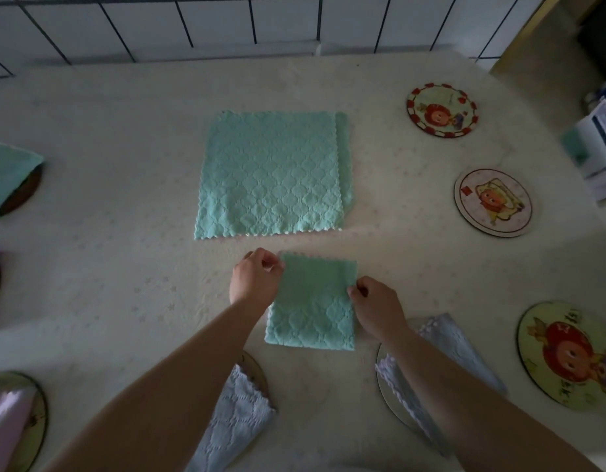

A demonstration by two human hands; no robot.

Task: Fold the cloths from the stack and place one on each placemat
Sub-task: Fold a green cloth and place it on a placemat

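The green cloth stack (271, 172) lies at 12 o'clock of the folded green cloth (312, 304). Your left hand (255, 281) pinches that cloth's 11 o'clock corner; your right hand (376, 306) pinches its 3 o'clock edge.

Two hands: left hand (255, 281), right hand (376, 303). Seven round picture placemats: three bare at right (442, 110), four covered. Folded textured cloths: two green, two pale blue, one pink. One flat green cloth stack (271, 175), far centre.

cream tablecloth (124, 165), white tiled wall (226, 18), dim light
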